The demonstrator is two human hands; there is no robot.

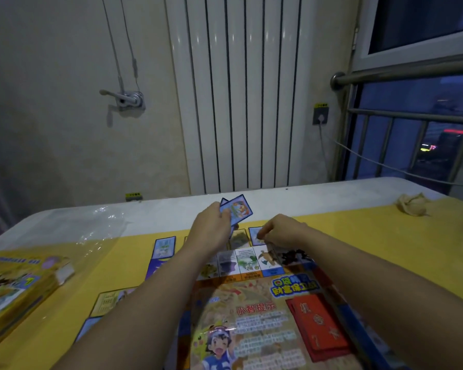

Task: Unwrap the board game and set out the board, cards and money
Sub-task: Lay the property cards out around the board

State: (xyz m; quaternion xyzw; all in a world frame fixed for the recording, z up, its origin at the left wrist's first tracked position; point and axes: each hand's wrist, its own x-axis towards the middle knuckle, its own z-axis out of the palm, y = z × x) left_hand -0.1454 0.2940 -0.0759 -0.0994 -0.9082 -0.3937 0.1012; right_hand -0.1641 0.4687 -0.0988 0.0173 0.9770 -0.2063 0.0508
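Left grip (211, 228) is clenched round a small fan of blue cards (238, 209), held up above the far edge of the board (251, 303), probably as the supply to deal from. Right grip (281, 231) pinches one card (255, 235) down at the desk just past that edge, likely laying out a row. Another laid card (165, 245) sits further left along the same line. The board is flat and open, with a red pile (318, 329) on it. I can't pick out any money. The box (14, 284) and plastic wrap (96, 225) are pushed left, out of the way. A yellow cover (372, 249) lies over the white desk (278, 198), with a crumpled rag (412, 205) far right. Behind are a radiator (238, 89), a wall socket (320, 116), and a railed window (425, 22), dark outside.
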